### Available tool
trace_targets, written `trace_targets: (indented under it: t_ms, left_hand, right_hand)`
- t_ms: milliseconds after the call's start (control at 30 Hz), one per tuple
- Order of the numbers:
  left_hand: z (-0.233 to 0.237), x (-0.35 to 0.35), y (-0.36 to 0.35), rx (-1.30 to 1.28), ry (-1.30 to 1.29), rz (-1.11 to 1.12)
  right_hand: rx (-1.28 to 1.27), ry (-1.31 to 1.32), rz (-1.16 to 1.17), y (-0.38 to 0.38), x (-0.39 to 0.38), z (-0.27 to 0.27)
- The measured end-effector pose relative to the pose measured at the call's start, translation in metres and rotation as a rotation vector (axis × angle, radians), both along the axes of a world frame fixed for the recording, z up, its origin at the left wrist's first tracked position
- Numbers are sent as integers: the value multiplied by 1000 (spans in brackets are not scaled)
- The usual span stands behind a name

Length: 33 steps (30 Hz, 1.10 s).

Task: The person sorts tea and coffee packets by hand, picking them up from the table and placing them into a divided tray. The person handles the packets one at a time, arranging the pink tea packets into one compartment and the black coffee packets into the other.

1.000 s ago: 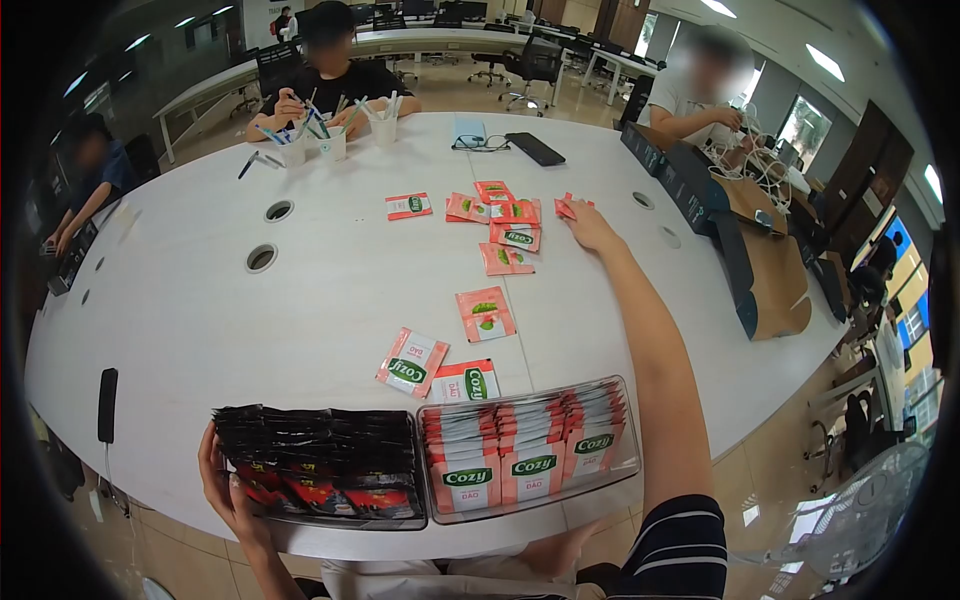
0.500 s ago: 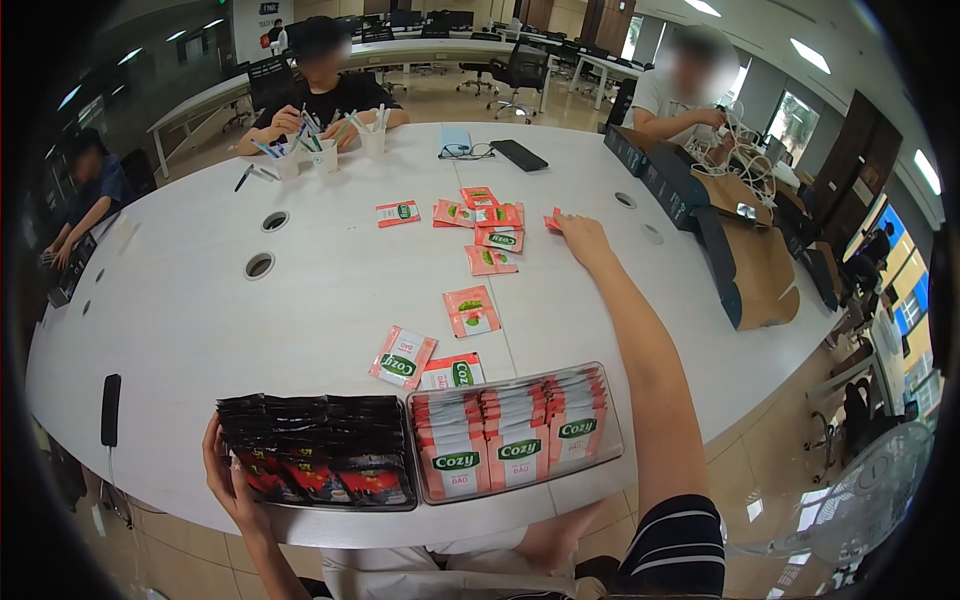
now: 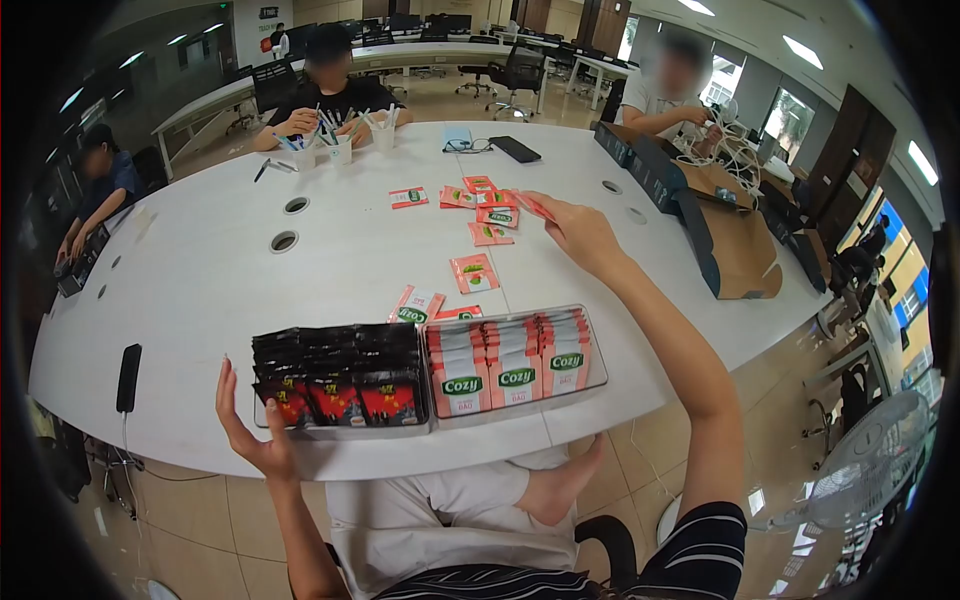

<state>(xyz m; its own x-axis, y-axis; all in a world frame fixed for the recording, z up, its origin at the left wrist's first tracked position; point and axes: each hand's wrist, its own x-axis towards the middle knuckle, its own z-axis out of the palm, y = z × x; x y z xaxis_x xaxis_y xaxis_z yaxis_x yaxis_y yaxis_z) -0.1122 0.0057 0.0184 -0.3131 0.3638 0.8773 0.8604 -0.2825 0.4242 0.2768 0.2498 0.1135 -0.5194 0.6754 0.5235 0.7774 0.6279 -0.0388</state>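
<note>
Between the fingers of my right hand (image 3: pixel 578 232) is a pink Cozy tea sachet (image 3: pixel 532 204), raised over the table beside a loose pile of similar sachets (image 3: pixel 492 198). My left hand (image 3: pixel 258 425) is open at the left end of a clear tray of black and red packets (image 3: pixel 335 385), thumb and fingers apart. Whether it touches the tray is hard to tell. Right of that tray, a second clear tray (image 3: pixel 602 345) holds upright rows of Cozy sachets (image 3: pixel 515 365). More sachets lie behind it, including one flat sachet (image 3: pixel 474 273).
Cups of pens (image 3: pixel 338 150) stand before a person across the white table (image 3: pixel 370 260). A phone (image 3: pixel 515 149) lies at the back. Opened dark cardboard boxes (image 3: pixel 735 255) and white cables (image 3: pixel 725 150) are at the right. A black device with a cable (image 3: pixel 129 378) lies left.
My right hand has lifted the sachet and brought it nearer. My left hand has loosened from the tray's left end, its fingers now spread. The camera view has shifted.
</note>
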Motion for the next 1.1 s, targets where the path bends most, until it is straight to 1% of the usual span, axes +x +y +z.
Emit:
trace_targets:
  t_ms: [33, 100, 133, 167, 200, 233, 267, 300, 367, 433, 533, 567, 633, 667, 767, 800, 900, 933, 1033, 1067, 1100]
  left_hand:
    - [2, 6, -4, 46, 58, -25]
    - [6, 20, -10, 143, 171, -72]
    - [12, 33, -12, 156, 104, -204]
    - [23, 47, -13, 122, 44, -365]
    - [34, 67, -14, 19, -220, -587]
    - [48, 83, -14, -92, -413, -776]
    - [62, 96, -13, -178, -569, -916]
    - [73, 105, -11, -283, -685, -1017]
    - [68, 114, 5, -373, -1034, -1231]
    - [70, 115, 5, -390, -1249, -1370]
    - [57, 117, 8, -353, -1265, -1226]
    - [51, 116, 9, -323, -1260, -1209]
    - [48, 111, 5, -261, -1250, -1161]
    - [48, 114, 2, -176, -1270, -1121]
    - [48, 115, -1, -82, -1228, -1028]
    - [48, 114, -1, -55, -1192, -1005]
    - [35, 103, 2, -69, -962, -966]
    - [36, 105, 4, -34, -881, -886]
    - [39, 106, 0, -25, -630, -748]
    - [41, 107, -3, -31, -568, -682]
    - [35, 104, -1, -16, -522, -651]
  right_hand:
    - [35, 39, 80, -17, -8, 7]
    - [121, 36, 197, -46, -26, 17]
    - [162, 34, 257, -60, -36, 21]
    - [257, 25, 317, -74, -47, 25]
    - [350, 18, 377, -88, -59, 27]
    - [445, 12, 437, -101, -70, 28]
    - [469, -6, 470, -113, -82, 28]
    - [493, -24, 503, -125, -92, 27]
    - [536, -56, 534, -142, -110, 19]
    - [579, -81, 535, -154, -125, 8]
    - [514, -81, 556, -153, -134, -7]
    - [485, -81, 575, -153, -137, -11]
    - [332, -75, 602, -165, -138, -7]
    - [252, -70, 618, -171, -138, -5]
    - [136, -38, 650, -177, -142, -2]
    - [97, 24, 650, -179, -144, -1]
    - [-29, 221, 672, -177, -142, 6]
    - [-37, 280, 632, -180, -140, 10]
    - [-380, 432, 477, -186, -133, 29]
    - [-195, 527, 544, -177, -133, 19]
    - [-311, 576, 512, -173, -130, 18]
